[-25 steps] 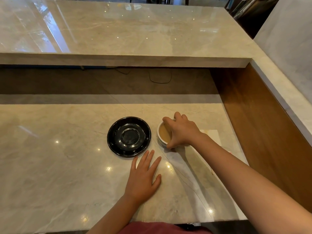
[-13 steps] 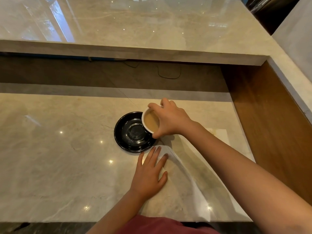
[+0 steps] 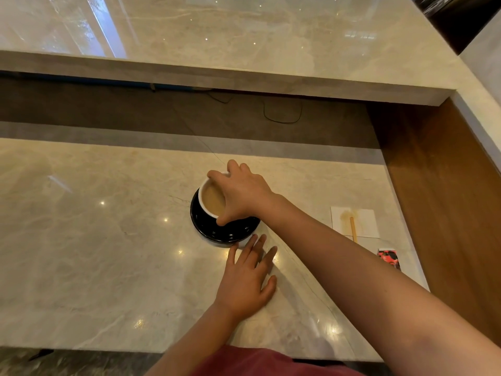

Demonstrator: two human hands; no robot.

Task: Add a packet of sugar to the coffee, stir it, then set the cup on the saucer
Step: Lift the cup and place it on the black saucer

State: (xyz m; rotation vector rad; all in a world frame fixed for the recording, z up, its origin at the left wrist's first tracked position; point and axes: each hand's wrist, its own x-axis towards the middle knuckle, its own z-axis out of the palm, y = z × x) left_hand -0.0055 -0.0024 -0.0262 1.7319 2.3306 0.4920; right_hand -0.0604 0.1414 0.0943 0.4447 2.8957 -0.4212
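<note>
Fingers of your right hand (image 3: 241, 194) grip the coffee cup (image 3: 210, 198) over the black saucer (image 3: 225, 229); your left hand (image 3: 245, 280) lies spread flat on the tabletop (image 3: 95, 240).

Two bare forearms in view, no sleeves on either. No watch, ring or bracelet visible on left hand (image 3: 245, 280) or right hand (image 3: 240, 195). Nails short, no polish to see. Right forearm looks thick and wide because it is close to wide-angle camera. At bottom edge, piece of dark red garment (image 3: 260, 362), plain fabric, no print or seam clearly visible.
</note>
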